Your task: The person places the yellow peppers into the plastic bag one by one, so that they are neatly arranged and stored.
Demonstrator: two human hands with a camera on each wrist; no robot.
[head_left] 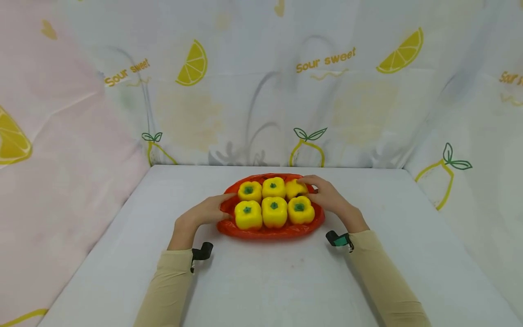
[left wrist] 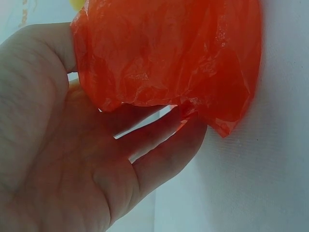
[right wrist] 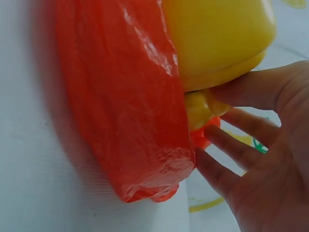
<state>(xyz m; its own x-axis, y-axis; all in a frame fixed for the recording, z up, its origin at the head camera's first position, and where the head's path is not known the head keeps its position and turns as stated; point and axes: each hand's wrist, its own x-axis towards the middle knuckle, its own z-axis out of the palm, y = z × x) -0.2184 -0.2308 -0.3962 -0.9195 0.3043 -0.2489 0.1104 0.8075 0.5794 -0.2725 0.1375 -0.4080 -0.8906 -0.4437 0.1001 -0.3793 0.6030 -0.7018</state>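
Observation:
Several yellow bell peppers with green stems (head_left: 274,212) stand in two rows inside an opened red plastic bag (head_left: 261,234). At the bag's left end my left hand (head_left: 206,211) grips its edge; in the left wrist view the fingers reach behind the red plastic (left wrist: 164,53), the thumb at the other side of it. My right hand (head_left: 328,196) holds the back right bell pepper (head_left: 292,187) between thumb and fingers. That pepper leans over, its stem out of sight. Closer to the right wrist camera, the front right bell pepper (right wrist: 217,38) hides part of it.
A white table (head_left: 282,281) lies beneath the bag. Behind it and along both sides hangs a light cloth (head_left: 261,91) printed with lemons and lettering. Small dark cameras (head_left: 203,251) are strapped at both wrists, below beige sleeves (head_left: 384,277).

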